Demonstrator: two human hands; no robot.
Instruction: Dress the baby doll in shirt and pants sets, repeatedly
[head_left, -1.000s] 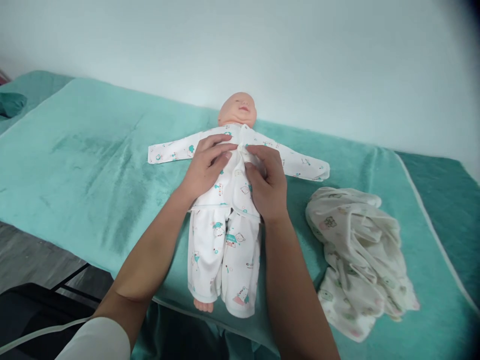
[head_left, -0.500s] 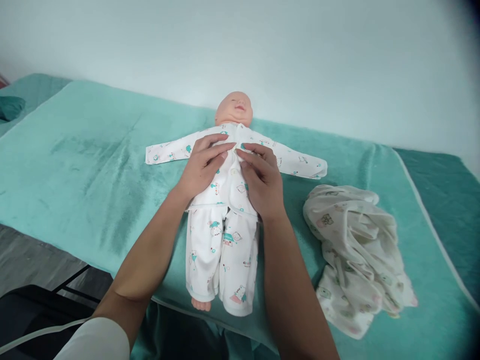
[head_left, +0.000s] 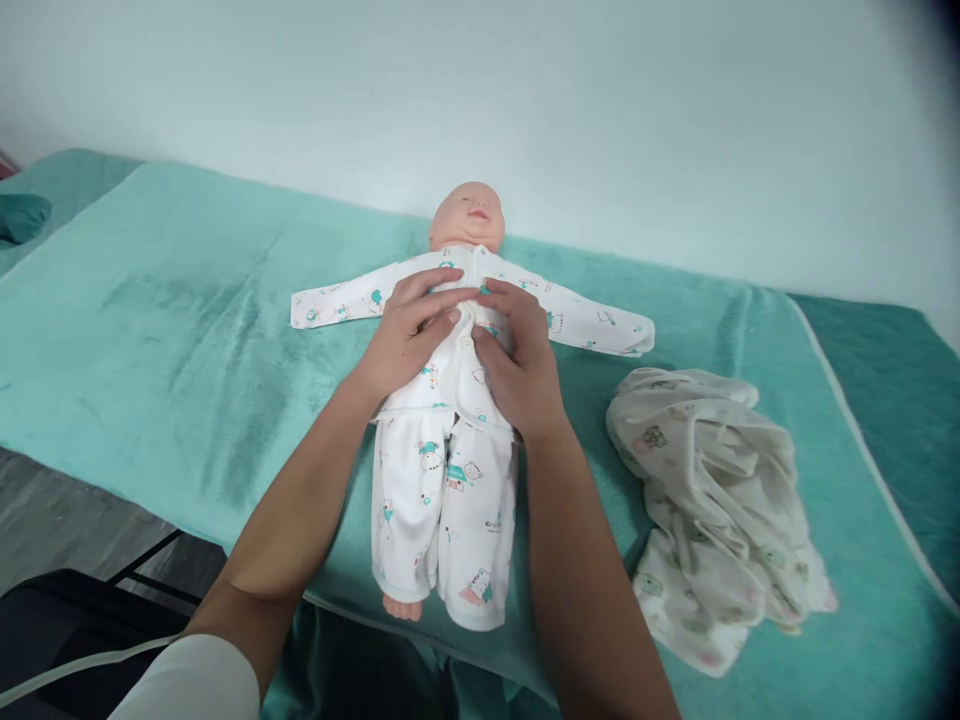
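White shirt on the doll, on the mat, has our spread left hand at nine o'clock and bent right hand at three, fingertips now closer together, so we seem busy at its front, but can't tell if the right pinches.

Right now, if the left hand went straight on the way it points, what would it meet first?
Probably the right hand, its fingers just ahead of the left hand; exact depth is unclear.
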